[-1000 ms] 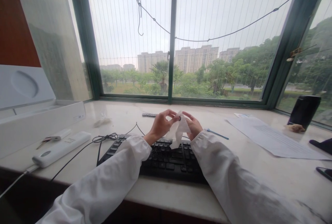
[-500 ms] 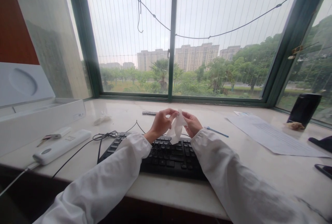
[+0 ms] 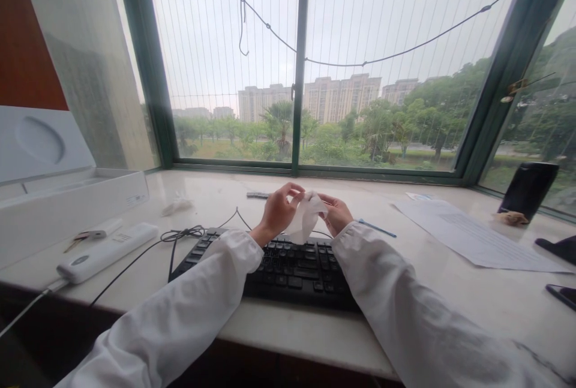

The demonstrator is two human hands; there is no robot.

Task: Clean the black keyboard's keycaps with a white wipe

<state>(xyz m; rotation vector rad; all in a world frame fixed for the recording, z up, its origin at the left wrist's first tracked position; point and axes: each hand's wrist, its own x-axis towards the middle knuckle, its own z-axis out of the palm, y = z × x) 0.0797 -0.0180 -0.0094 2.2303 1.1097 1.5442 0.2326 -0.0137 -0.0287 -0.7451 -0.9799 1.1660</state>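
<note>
A thin white tissue hangs between my two hands, its lower part drooping over the black keyboard. My left hand pinches its upper left edge between thumb and fingers. On the other side, my right hand grips the upper right edge, fingers closed. Both hands are held just above the back of the keyboard, which my sleeves partly cover. A blue pen lies to the right of my right hand, and a small grey strip-shaped object lies behind my left hand.
At left are a white open box, a white power strip, keys and a black cable. A crumpled tissue lies nearby. Printed paper and an upright black phone are at right. Windows stand behind.
The tissue has spread wider between my hands, and its lower end has risen slightly. My fingers have shifted a little along its top edge.
</note>
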